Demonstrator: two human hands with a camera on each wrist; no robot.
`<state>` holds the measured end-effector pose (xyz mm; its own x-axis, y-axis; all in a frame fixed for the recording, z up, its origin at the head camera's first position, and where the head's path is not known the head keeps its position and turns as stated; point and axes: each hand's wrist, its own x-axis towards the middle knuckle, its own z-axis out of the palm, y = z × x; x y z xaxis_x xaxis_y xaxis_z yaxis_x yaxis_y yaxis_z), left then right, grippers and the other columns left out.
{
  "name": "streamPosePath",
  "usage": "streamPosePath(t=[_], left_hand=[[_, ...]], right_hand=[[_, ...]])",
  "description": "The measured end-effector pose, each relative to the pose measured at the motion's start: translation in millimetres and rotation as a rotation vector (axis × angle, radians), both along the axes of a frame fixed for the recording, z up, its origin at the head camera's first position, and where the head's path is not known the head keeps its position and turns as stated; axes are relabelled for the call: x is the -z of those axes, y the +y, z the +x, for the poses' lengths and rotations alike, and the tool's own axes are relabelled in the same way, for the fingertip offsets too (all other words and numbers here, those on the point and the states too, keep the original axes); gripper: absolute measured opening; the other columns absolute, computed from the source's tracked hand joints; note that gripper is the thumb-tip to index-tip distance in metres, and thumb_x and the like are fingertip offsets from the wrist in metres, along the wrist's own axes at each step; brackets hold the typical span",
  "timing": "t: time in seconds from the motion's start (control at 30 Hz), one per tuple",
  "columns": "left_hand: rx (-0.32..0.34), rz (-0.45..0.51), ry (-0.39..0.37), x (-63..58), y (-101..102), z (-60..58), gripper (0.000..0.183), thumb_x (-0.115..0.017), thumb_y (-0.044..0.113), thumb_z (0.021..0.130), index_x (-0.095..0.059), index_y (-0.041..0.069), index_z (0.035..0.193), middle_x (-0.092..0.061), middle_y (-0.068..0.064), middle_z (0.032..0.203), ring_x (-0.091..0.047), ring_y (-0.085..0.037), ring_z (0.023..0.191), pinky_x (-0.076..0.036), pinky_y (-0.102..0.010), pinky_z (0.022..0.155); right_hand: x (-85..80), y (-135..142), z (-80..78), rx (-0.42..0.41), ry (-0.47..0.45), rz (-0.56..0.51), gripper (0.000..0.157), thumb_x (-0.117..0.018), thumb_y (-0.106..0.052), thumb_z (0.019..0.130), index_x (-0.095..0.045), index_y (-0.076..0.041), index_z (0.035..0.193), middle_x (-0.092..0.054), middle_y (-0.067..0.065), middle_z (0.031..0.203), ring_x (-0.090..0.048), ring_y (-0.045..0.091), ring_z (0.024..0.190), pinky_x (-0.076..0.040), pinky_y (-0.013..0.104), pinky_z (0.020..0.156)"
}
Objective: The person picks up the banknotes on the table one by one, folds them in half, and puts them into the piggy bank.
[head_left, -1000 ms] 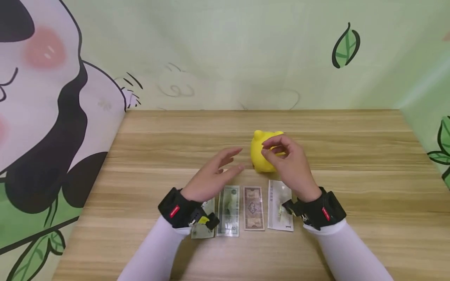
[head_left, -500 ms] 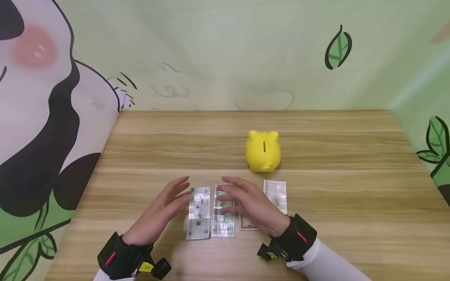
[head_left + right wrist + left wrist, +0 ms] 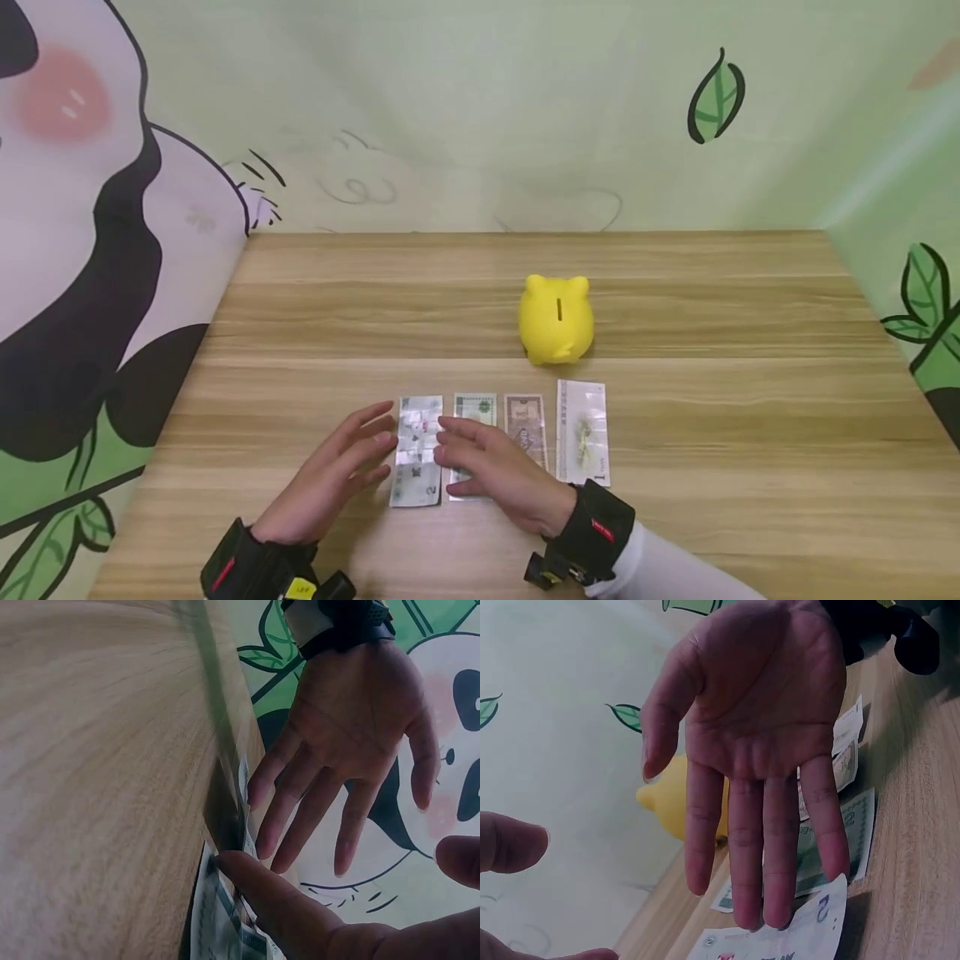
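Four-sided paper banknotes lie in a row on the table. The leftmost is a pale banknote (image 3: pixel 418 454), with a green banknote (image 3: pixel 476 407), a brown banknote (image 3: pixel 527 421) and a whitish banknote (image 3: pixel 585 433) to its right. My left hand (image 3: pixel 324 477) is beside the pale banknote's left edge, its fingers loosely extended. Over the green banknote hangs my right hand (image 3: pixel 501 477), partly covering it; its fingertips reach the pale banknote's right edge. In the left wrist view, the right fingers look straight, close to the pale banknote (image 3: pixel 780 941); contact is unclear. Neither hand grips anything.
Behind the banknotes stands a yellow piggy bank (image 3: pixel 557 329) with a slot on top. The wooden table (image 3: pixel 712 400) meets a green patterned backdrop (image 3: pixel 465 125) at the back and sides. Both wrists wear black straps with small cameras.
Both hands have moved toward me and left, from around the piggy bank to the leftmost banknotes. The right hand's pinching fingers have straightened. The piggy bank is uncovered.
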<state>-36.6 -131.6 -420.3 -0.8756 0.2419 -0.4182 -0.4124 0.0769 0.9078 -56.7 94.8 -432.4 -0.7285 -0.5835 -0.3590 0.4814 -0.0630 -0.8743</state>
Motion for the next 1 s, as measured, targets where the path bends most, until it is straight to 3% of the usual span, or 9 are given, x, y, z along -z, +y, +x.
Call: streamPosePath(t=[0.33, 0.53, 0.77, 1.0], left_hand=[[-0.037, 0.055, -0.012, 5.3, -1, -1.0, 0.05, -0.041, 0.028, 0.104, -0.037, -0.004, 0.142, -0.036, -0.02, 0.148, -0.039, -0.032, 0.128, -0.036, -0.056, 0.106], [-0.04, 0.022, -0.059, 7.0, 0, -3.0, 0.048, -0.039, 0.032, 0.105, -0.046, -0.001, 0.139, -0.042, -0.016, 0.145, -0.042, -0.029, 0.124, -0.035, -0.056, 0.106], [-0.009, 0.021, 0.063, -9.7, 2, -9.7, 0.051, -0.041, 0.034, 0.105, -0.044, -0.002, 0.141, -0.039, -0.015, 0.147, -0.038, -0.029, 0.126, -0.033, -0.058, 0.108], [0.054, 0.031, 0.228, -36.6, 20, -27.5, 0.046, -0.045, 0.025, 0.103, -0.046, -0.003, 0.139, -0.041, -0.012, 0.148, -0.041, -0.026, 0.125, -0.036, -0.059, 0.104]], right_hand=[[1.8, 0, -1.3, 0.003, 0.008, -0.01, 0.058, -0.056, -0.016, 0.095, -0.034, 0.004, 0.145, -0.035, 0.027, 0.147, -0.046, 0.03, 0.123, -0.048, 0.052, 0.096], [3.2, 2, -4.1, -0.019, 0.001, -0.026, 0.056, -0.054, -0.014, 0.096, -0.033, 0.004, 0.145, -0.035, 0.027, 0.147, -0.048, 0.031, 0.121, -0.049, 0.052, 0.095], [-8.0, 18, -17.9, -0.032, 0.022, -0.101, 0.055, -0.054, -0.011, 0.096, -0.033, 0.004, 0.144, -0.038, 0.026, 0.145, -0.048, 0.034, 0.121, -0.049, 0.051, 0.096], [-25.2, 49, -43.8, 0.165, 0.21, 0.008, 0.047, -0.057, -0.009, 0.092, -0.045, -0.002, 0.137, -0.047, 0.02, 0.137, -0.051, 0.032, 0.116, -0.049, 0.049, 0.096]])
